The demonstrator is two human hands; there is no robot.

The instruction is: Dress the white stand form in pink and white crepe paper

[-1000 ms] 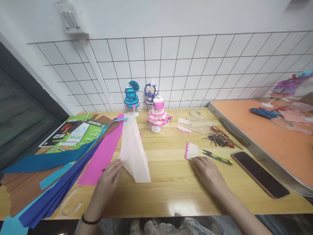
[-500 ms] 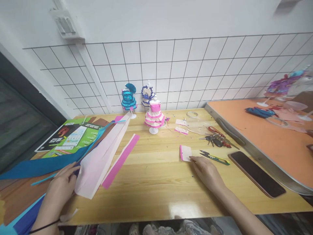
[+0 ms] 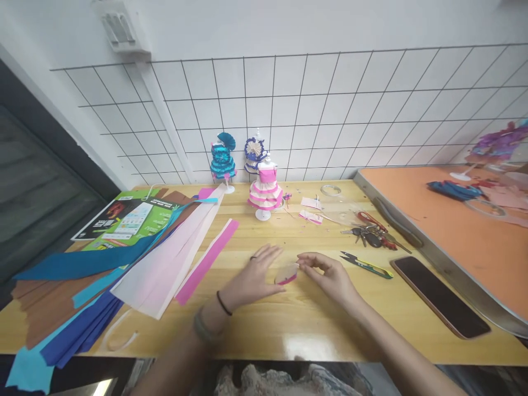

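A small piece of pale paper with a pink edge (image 3: 287, 274) is pinched at its right end by my right hand (image 3: 330, 278), just above the table. Beside its left end, my left hand (image 3: 256, 278) is open with fingers stretched out; whether it touches the paper I cannot tell. Farther back stands a small dress form in a pink and white ruffled paper dress (image 3: 265, 190). To the right of my right hand lie yellow-green thread snips (image 3: 367, 265).
Crepe paper strips (image 3: 157, 275) in pale pink, blue and brown cover the left side, with a pink strip (image 3: 206, 263) alongside. A phone (image 3: 439, 297), keys (image 3: 371, 236) and pink paper scraps (image 3: 311, 216) lie rightward. Teal (image 3: 223, 162) and navy (image 3: 253, 154) dressed forms stand behind.
My left hand has left the paper strips and come right, beside the small piece. My right hand has lifted that piece off the table and moved it slightly left.
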